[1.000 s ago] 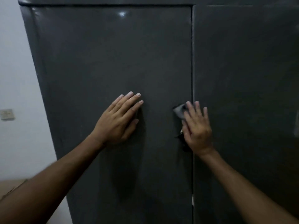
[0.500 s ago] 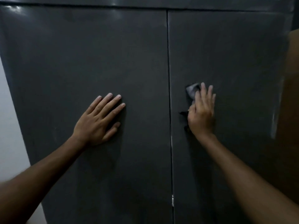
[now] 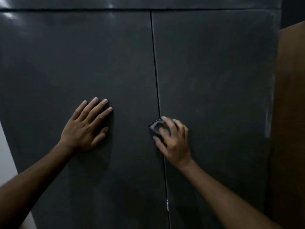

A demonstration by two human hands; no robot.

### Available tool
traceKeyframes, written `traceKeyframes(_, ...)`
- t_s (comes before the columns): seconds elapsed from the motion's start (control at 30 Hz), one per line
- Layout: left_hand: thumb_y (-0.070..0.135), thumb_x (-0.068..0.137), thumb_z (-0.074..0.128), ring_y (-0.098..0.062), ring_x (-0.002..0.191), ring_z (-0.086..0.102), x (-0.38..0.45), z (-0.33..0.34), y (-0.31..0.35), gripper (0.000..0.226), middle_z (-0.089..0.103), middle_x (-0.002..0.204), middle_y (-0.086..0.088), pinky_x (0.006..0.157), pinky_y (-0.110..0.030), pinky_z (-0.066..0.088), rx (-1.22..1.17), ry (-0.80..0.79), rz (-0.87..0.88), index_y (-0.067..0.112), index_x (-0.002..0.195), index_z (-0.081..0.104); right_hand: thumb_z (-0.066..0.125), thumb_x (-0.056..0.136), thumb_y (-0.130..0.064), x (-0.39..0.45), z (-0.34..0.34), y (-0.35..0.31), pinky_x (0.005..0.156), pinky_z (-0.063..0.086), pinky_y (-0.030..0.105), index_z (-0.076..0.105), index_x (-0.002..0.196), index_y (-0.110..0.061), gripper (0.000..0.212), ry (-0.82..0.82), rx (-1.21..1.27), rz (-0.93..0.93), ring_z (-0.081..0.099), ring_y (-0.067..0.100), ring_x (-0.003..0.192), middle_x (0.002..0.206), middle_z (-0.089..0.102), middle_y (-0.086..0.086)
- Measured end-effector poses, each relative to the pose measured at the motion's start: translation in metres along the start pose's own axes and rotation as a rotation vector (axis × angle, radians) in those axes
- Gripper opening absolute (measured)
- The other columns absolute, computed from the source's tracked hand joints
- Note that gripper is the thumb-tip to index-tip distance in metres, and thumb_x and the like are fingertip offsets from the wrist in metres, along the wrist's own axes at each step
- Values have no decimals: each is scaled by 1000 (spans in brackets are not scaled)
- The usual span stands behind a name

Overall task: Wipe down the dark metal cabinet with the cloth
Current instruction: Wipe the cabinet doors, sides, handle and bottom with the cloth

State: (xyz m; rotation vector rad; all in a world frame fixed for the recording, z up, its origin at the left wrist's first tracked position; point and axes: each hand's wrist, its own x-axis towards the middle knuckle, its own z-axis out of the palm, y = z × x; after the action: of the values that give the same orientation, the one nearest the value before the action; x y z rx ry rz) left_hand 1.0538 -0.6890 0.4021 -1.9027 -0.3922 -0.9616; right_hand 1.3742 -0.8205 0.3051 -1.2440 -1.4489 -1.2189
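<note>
The dark metal cabinet (image 3: pixel 214 66) fills the view, with two closed doors split by a vertical seam at the middle. My left hand (image 3: pixel 85 128) lies flat on the left door, fingers spread, holding nothing. My right hand (image 3: pixel 173 139) presses a small grey cloth (image 3: pixel 156 126) against the right door, right at the seam. Most of the cloth is hidden under my fingers; only a crumpled corner shows at the upper left of the hand.
A brown wooden panel (image 3: pixel 290 113) stands close beside the cabinet on the right. A pale wall (image 3: pixel 5 154) shows at the lower left edge. A horizontal gap runs across the cabinet's top, above the doors.
My right hand has slid the cloth down and left, from the right door's face back to the seam. The view has shifted slightly right. My left hand stays flat on the left door.
</note>
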Motion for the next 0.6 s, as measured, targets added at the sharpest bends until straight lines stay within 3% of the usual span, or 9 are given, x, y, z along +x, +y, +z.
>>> traceKeyframes(0.2, 50, 104, 38, -34, 161, 18, 1, 1, 1, 70, 21, 174, -12, 130, -55, 16, 1, -18, -2, 15, 164, 32, 69, 93, -21, -97, -21, -7, 77, 50, 50, 73, 100, -19, 9, -186, 12, -126, 56, 32, 101, 139, 55, 7)
traceKeyframes(0.3, 50, 103, 38, -34, 161, 17, 1, 2, 0, 70, 20, 174, -12, 130, -54, 14, -4, -16, -1, 15, 164, 31, 67, 94, -19, -34, -22, -2, 76, 48, 46, 74, 101, -18, 10, -86, -17, -63, 59, 34, 95, 129, 65, 11)
traceKeyframes(0.4, 49, 103, 39, -34, 161, 19, 1, 0, 0, 69, 23, 173, -13, 130, -54, 15, -15, -2, 5, 13, 162, 35, 67, 92, -22, 27, -16, -4, 80, 42, 42, 73, 108, -18, 18, 42, -27, 98, 55, 34, 100, 130, 62, 11)
traceKeyframes(0.5, 46, 102, 43, -37, 159, 24, 4, -5, 6, 67, 30, 170, -16, 128, -59, 20, -33, 4, -20, 9, 158, 43, 70, 89, -21, -9, -7, -20, 82, 43, 42, 74, 109, -16, 21, 23, 6, 163, 54, 34, 102, 131, 60, 14)
traceKeyframes(0.6, 45, 100, 48, -40, 154, 31, 15, -9, 22, 61, 40, 163, -20, 126, -62, 21, -49, 24, -55, 8, 147, 54, 70, 91, -20, -71, -14, -20, 76, 49, 47, 72, 104, -17, 13, -101, 15, 53, 58, 34, 97, 132, 58, 13)
